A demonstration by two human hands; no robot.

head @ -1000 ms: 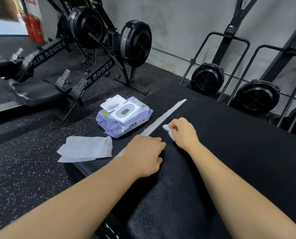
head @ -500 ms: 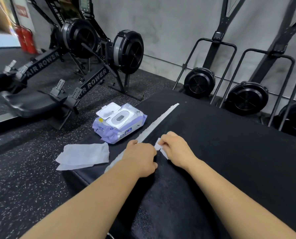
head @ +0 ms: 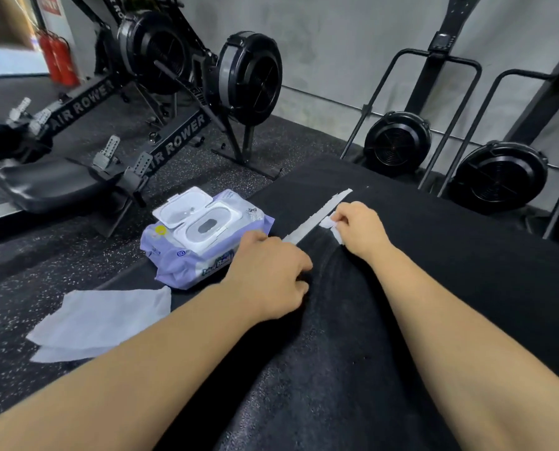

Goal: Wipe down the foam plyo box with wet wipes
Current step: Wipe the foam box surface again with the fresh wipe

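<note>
Air rowers (head: 174,141): parked on the gym floor off the box's far left corner, not involved in any of this.
Spread-out wipe (head: 99,320): lies flat at the box's near left edge. It looks used and dumped out of the way, though it's hard to say if it's on the floor or lapping the edge.
Wet wipes pack (head: 206,242): sits at the box's left edge with the lid flipped open, probably so the next wipe is one quick grab away.
Left hand (head: 271,275): knuckles up and planted on the box top just right of the pack, arm reaching straight in. The fingers are curled under, and there's no telling whether they pin the strip's near end.
White strip (head: 317,216): runs diagonally across the box top, from the left hand toward the far edge.
Right hand (head: 359,227): wrist low on the box top. The fingertips are pinched on a small folded wet wipe (head: 328,222) right against the strip, so the person is likely scrubbing along it.
Foam plyo box (head: 434,288): the big black slab under both forearms, filling the view's right side.
</note>
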